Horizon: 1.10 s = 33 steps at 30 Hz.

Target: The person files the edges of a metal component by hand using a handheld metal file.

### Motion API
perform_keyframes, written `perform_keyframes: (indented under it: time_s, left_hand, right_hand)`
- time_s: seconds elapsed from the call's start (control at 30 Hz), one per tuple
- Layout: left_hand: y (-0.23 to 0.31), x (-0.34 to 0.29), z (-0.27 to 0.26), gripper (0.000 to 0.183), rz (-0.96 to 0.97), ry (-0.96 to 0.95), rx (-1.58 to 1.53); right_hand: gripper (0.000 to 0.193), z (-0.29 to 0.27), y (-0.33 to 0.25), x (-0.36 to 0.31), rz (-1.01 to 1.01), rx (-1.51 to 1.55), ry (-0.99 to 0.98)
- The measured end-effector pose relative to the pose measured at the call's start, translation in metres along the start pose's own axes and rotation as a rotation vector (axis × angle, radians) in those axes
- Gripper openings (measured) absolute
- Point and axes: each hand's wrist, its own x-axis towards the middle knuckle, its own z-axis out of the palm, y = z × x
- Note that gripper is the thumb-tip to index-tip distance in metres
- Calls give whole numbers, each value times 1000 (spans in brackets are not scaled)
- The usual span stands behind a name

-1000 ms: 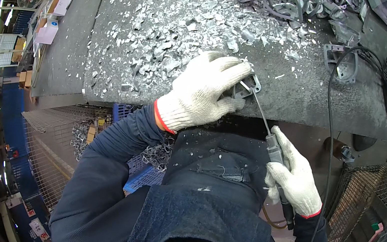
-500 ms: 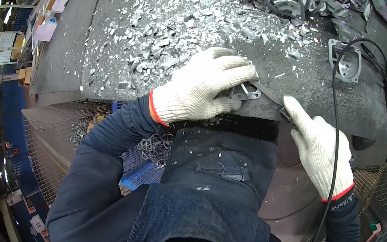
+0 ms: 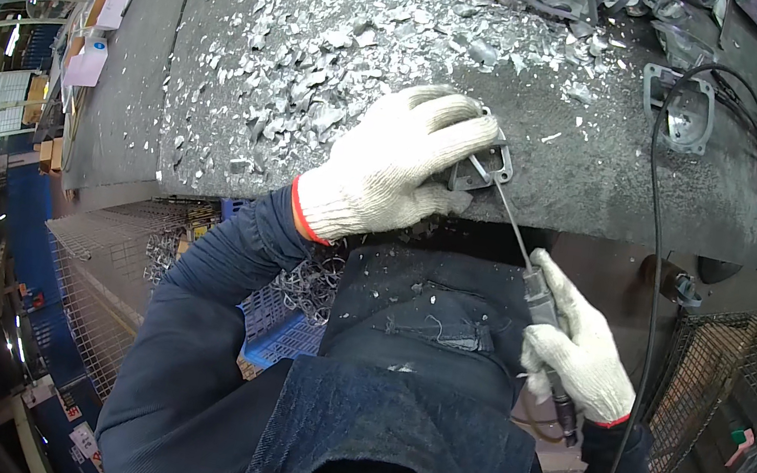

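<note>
While left hand [image 3: 390, 164] pins bracket [image 3: 487, 167] (grey), right hand [image 3: 578, 352] files

Our gloved left hand [image 3: 389, 171] pinning a small metal frame [image 3: 483, 166] at the bench [image 3: 604, 188] edge, our right hand [image 3: 580, 353] gripping a thin file [image 3: 519, 234] poked into it

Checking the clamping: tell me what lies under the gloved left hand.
The left hand presses a small grey metal frame on the workbench; only its right end shows. The file reaches into it. The rest is covered.
</note>
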Motion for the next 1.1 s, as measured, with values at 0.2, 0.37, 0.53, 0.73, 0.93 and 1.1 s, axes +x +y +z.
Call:
perform_keyframes:
  time_s: [0.2,0.37,0.53,0.73,0.93,1.1]
  left_hand:
    - [-1,-1,1,92,-6,3,9]
    - [0,-2,2,93,-13,12,13]
    - [-2,0,3,94,50,22,-21]
    - [-5,3,4,94,94,42,-73]
    - [-2,3,3,91,104,73,-80]
    - [0,-1,4,91,121,80,-69]
  right_hand:
    - [91,12,14,10,-106,91,-46]
    - [86,8,6,5,-78,-85,31]
    - [85,-2,4,0,-386,-524,157]
    - [87,-1,-4,-12,-490,-864,257]
    - [89,17,-28,-20,-239,-1572,388]
    - [93,18,-66,-3,-592,-749,110]
